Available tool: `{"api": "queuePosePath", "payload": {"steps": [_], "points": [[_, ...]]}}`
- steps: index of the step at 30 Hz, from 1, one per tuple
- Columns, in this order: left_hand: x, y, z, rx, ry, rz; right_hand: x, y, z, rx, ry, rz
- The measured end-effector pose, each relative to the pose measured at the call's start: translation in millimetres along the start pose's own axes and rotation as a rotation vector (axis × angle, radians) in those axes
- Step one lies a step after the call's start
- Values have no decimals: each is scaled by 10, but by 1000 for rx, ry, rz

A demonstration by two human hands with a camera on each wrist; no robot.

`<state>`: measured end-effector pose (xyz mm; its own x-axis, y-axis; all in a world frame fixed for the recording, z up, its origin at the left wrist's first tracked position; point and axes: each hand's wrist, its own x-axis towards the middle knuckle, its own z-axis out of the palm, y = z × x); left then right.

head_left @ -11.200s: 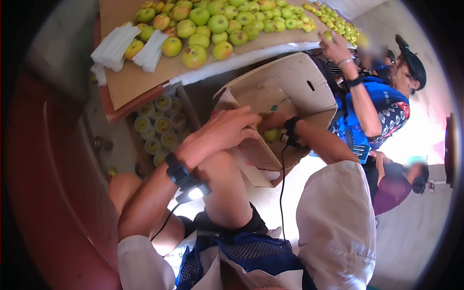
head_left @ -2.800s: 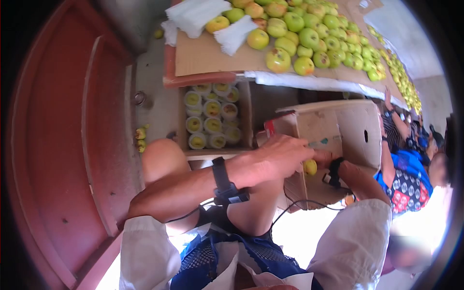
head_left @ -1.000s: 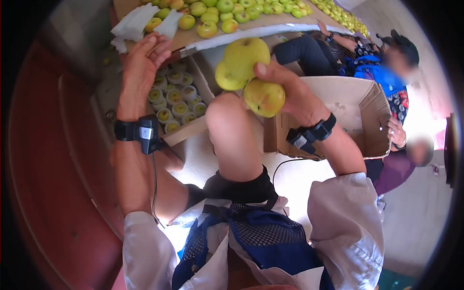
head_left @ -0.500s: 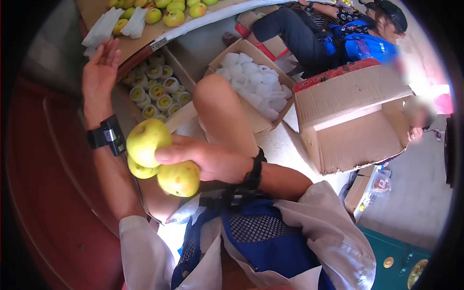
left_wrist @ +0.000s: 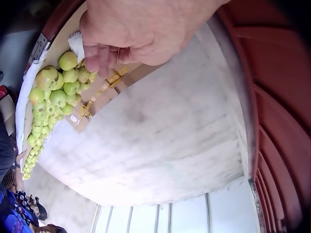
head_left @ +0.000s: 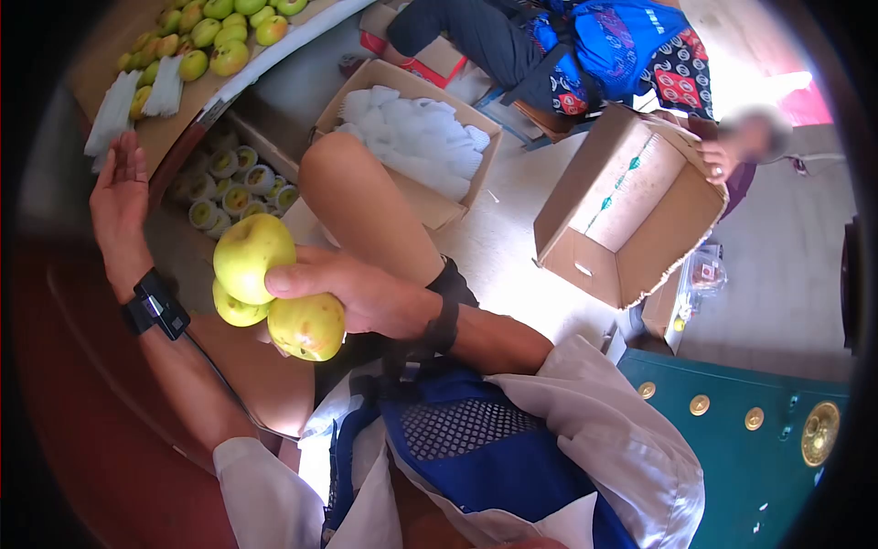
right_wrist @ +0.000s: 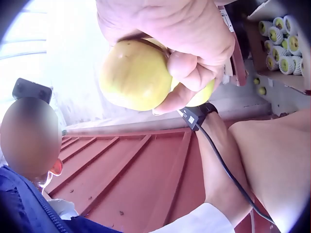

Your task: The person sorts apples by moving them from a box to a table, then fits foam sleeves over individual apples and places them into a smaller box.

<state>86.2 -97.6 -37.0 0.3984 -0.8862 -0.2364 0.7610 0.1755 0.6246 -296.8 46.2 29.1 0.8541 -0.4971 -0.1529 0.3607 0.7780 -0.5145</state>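
My right hand grips three yellow-green apples in a cluster over my lap. In the right wrist view, its fingers curl round a large pale apple, with part of another showing behind them. My left hand is raised at the table's near corner, fingers extended and holding nothing. Its fingertips come close to a stack of white foam nets. In the left wrist view, the left hand overlaps the table edge near a white net and piled apples.
Netted apples fill a box under the table. A carton of white foam nets stands beyond my knee. Another person's hand touches a tilted cardboard box. A green cabinet is at lower right.
Both hands were at the cardboard box; the right came out with three apples and moved left over my lap. My left hand rose to the table corner. The box has shifted away and tilted.
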Motion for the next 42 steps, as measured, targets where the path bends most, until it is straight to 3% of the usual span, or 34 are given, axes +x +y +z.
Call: {"api": "queuePosePath", "payload": {"steps": [9, 15, 18, 27, 29, 31, 32, 33, 36, 38, 42], "points": [[19, -103, 116, 16, -22, -20, -46, 160, -74, 33, -55, -66], [130, 5, -179, -7, -127, -35, -62, 309, -109, -5, -49, -47], [151, 31, -202, 28, -55, -1, -26, 366, -156, -13, -70, -54], [418, 130, -547, -70, -297, -84, -63, 406, -116, -44, 10, -52], [315, 89, -497, -138, -308, -123, -11, 430, -228, 8, -89, -35], [49, 32, -301, -243, -511, -222, 32, 474, -392, 63, -115, 58], [93, 48, -347, -212, -418, -164, -15, 420, -302, 24, -32, 57], [-40, 1, -165, -98, -173, -13, 24, 476, -320, 10, -20, 10], [-309, -32, 106, -24, 14, 115, 25, 504, -378, -4, 10, 50], [-293, -21, 51, -57, 4, 106, -21, 538, -391, -35, 49, 83], [-205, 74, -268, 25, -52, 178, 133, 732, -629, 19, -53, 137]]}}
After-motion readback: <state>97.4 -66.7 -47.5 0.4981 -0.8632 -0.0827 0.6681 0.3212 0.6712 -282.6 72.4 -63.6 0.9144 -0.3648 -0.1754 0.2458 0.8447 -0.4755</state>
